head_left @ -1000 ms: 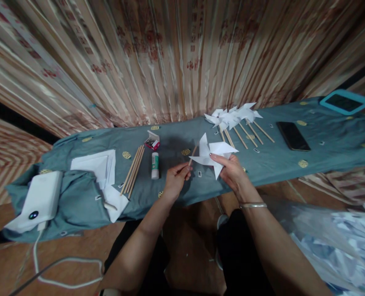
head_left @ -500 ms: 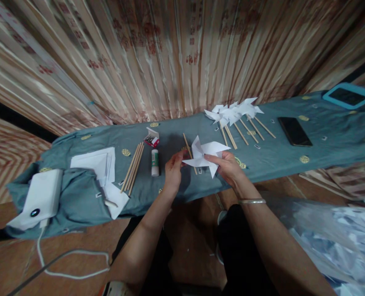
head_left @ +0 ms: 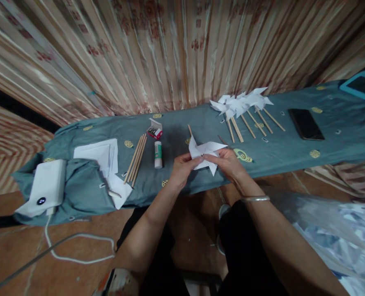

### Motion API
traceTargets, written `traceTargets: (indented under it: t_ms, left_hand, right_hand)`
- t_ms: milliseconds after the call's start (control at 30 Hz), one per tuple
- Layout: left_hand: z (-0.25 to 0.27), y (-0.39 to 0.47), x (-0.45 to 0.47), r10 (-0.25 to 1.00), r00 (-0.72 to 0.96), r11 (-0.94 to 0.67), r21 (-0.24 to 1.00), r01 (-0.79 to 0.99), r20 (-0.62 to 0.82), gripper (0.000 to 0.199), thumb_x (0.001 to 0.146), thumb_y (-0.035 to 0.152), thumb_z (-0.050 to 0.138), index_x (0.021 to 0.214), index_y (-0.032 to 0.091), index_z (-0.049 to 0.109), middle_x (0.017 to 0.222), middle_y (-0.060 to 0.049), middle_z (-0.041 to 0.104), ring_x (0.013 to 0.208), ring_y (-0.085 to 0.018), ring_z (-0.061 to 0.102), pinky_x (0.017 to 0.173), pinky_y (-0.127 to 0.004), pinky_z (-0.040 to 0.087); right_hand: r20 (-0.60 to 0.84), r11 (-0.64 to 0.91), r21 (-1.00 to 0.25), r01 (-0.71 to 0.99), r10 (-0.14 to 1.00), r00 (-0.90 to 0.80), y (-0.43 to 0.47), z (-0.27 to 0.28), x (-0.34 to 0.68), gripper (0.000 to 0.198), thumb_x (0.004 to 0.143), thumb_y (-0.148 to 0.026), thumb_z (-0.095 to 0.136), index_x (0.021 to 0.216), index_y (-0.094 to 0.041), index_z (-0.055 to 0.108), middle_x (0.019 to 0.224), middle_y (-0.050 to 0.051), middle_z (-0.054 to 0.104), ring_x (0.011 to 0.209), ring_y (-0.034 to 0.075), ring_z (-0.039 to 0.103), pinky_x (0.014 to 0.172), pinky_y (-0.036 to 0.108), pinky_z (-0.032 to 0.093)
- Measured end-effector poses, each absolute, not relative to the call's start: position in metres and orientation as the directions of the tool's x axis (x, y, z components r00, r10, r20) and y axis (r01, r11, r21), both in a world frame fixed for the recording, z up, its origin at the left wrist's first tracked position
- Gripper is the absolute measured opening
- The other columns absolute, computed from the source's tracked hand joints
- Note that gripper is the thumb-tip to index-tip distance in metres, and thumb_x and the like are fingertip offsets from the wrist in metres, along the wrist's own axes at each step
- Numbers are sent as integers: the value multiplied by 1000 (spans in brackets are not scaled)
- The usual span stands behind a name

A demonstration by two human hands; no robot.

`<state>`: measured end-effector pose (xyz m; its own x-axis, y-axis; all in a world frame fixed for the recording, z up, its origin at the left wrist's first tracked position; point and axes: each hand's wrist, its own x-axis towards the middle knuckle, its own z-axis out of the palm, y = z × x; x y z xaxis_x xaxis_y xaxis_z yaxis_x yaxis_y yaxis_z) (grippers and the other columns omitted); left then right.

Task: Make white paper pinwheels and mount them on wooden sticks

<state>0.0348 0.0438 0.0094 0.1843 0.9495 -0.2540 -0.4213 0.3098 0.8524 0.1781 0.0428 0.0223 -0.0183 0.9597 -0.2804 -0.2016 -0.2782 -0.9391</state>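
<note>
Above the near edge of the long table (head_left: 176,123) draped in wrinkled teal cloth (head_left: 281,152), a white, sharp-pointed folded-paper pinwheel (head_left: 205,149) was held from 2 sides. The left hand (head_left: 182,167) had its thumb and fingers closed on the paper; the right hand (head_left: 230,163) pinched it opposite, thumb beside the shiny, round metal pin head (head_left: 202,155) at its centre. A slim, pale wooden stick (head_left: 189,130) jutted from behind the paper towards the far edge (whether fingers gripped it, I could not tell). Near that far edge lay overlapping white paper pinwheels (head_left: 242,102).
</note>
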Motion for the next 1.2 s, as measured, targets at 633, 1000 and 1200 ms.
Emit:
traceTargets:
  t_ms: [633,1000,1200]
  left_hand:
    - [3,43,34,940,181,340,821,-459,-288,32,50,29,87,76,13,76,74,-4,74,69,-15,63,74,-29,48]
    - [6,46,36,926,121,363,752,-550,-358,37,44,27,90,75,12,75,77,-6,74,71,-16,66,80,-32,52]
    - [0,44,41,956,103,288,804,-520,-276,33,48,29,88,75,14,76,77,-5,74,73,-16,65,78,-30,49]
  right_hand:
    - [-241,-239,-958,-159,970,-7,42,20,178,33,46,-38,88,70,-21,74,66,-2,72,56,14,61,60,27,49]
    - [330,192,-906,378,880,343,33,33,188,26,73,-39,72,94,-25,65,129,9,58,121,27,53,101,44,43]
    - [516,357,-587,727,857,-4,19,34,173,14,88,-30,57,92,-22,66,149,10,39,135,32,38,110,52,33]
